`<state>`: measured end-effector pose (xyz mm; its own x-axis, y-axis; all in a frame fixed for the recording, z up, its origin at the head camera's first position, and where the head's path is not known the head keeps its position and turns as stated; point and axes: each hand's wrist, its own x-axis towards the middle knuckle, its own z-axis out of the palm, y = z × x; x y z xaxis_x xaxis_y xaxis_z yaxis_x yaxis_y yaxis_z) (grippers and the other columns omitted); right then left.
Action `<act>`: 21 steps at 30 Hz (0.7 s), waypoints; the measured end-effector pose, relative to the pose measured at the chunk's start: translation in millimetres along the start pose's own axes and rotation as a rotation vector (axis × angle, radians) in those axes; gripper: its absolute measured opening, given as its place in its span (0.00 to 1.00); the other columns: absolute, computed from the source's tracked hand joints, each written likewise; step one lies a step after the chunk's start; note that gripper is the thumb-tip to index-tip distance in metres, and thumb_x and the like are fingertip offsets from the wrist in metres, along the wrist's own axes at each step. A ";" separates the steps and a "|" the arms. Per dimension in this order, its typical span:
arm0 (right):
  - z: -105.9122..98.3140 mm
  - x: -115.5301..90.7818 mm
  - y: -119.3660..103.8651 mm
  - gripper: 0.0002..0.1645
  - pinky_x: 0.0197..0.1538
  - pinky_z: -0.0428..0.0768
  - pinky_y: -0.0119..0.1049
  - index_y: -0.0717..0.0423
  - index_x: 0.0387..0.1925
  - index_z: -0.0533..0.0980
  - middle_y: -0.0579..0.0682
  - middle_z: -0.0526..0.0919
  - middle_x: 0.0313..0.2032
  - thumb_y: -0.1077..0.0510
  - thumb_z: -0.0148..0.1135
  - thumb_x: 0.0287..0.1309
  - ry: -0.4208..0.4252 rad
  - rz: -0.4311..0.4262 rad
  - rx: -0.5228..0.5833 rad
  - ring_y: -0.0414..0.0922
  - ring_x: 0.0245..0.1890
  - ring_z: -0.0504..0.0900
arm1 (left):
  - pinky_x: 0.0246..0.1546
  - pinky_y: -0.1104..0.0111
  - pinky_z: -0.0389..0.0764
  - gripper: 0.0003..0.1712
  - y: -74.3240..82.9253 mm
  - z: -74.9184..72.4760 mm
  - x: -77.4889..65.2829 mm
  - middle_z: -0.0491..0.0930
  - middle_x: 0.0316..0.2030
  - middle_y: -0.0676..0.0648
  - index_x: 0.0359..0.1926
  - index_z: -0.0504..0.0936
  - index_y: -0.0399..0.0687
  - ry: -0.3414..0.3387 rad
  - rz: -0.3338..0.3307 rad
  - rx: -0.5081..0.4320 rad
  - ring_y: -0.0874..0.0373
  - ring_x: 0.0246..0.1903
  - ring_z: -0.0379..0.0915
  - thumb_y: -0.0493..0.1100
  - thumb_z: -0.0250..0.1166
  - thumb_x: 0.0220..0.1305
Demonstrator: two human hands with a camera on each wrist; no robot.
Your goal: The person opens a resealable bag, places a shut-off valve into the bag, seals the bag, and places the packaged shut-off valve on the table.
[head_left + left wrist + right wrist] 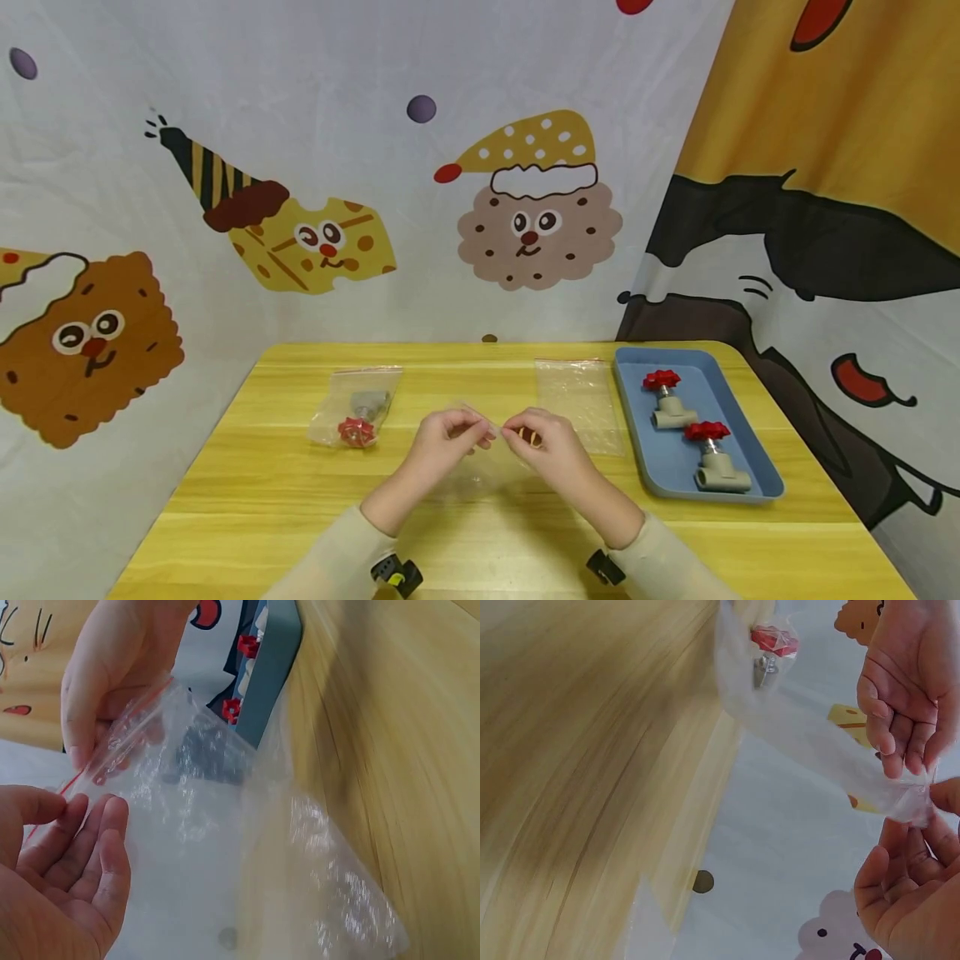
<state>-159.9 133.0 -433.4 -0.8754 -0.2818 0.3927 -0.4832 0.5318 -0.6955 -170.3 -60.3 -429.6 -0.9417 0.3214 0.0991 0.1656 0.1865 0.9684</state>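
Both hands hold a clear zip bag by its red-lined top edge, and its body hangs down over the table. My left hand pinches that edge between thumb and forefinger, the other fingers loosely bent. Close beside it, my right hand pinches the same edge with thumb and fingertips. Through the film in the left wrist view no part shows inside the bag. In the right wrist view the bag is seen nearly edge-on.
Left on the wooden table lies a zip bag containing a red-handled valve. To the right lies another flat clear bag. Beside it, a blue tray bears two grey valves with red handwheels.
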 end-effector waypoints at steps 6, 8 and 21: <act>-0.4 -0.3 -2.5 0.04 0.28 0.75 0.27 0.48 0.31 0.81 0.38 0.80 0.29 0.62 0.64 0.56 -0.016 -0.008 -0.024 0.33 0.25 0.72 | 0.28 0.73 0.78 0.08 13.5 1.5 -5.3 0.82 0.34 0.37 0.36 0.83 0.35 -0.001 -0.035 0.037 0.45 0.33 0.80 0.36 0.59 0.66; 0.3 -0.6 -2.1 0.06 0.28 0.75 0.27 0.48 0.31 0.81 0.37 0.80 0.28 0.63 0.65 0.55 -0.023 -0.012 -0.030 0.34 0.26 0.73 | 0.27 0.73 0.77 0.08 4.3 2.0 -3.5 0.82 0.32 0.39 0.36 0.82 0.37 -0.010 -0.042 0.050 0.48 0.32 0.80 0.38 0.60 0.66; 2.7 -1.1 -1.5 0.03 0.27 0.73 0.25 0.48 0.32 0.82 0.36 0.80 0.29 0.59 0.64 0.58 0.013 -0.058 -0.095 0.31 0.24 0.70 | 0.28 0.73 0.79 0.09 -2.4 2.6 -2.9 0.80 0.33 0.46 0.38 0.84 0.43 -0.042 -0.017 0.145 0.57 0.31 0.78 0.43 0.61 0.65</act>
<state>-158.2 130.3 -434.4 -0.8455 -0.3046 0.4387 -0.5292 0.5882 -0.6115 -167.2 -59.3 -432.8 -0.9323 0.3549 0.0701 0.1927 0.3231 0.9265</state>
